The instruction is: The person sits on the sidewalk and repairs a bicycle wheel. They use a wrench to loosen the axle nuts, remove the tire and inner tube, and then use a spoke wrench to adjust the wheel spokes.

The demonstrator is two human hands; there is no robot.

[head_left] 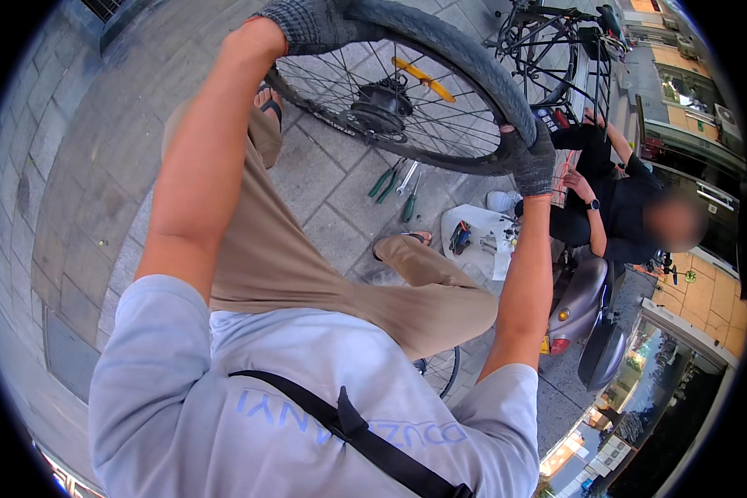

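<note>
A bicycle wheel [463, 51] with a black tyre is raised in front of me, tilted, above the paving. At its middle sits a thick black hub [382, 106], and an orange reflector [424, 80] is fixed among the spokes. My left hand [319, 25], in a dark grey knitted glove, is closed round the tyre at the upper left. Gloved the same way, my right hand [529, 162] grips the tyre on the right side. Some fingers of both hands are hidden by the gloves' angle and the tyre.
Below the wheel lie green-handled pliers [383, 182], a wrench [407, 177] and a screwdriver [412, 199]. A white sheet [496, 259] holds several tools. At the right, a person in dark clothes [614, 199] sits near a bicycle frame [556, 41]. A scooter [579, 309] stands nearby.
</note>
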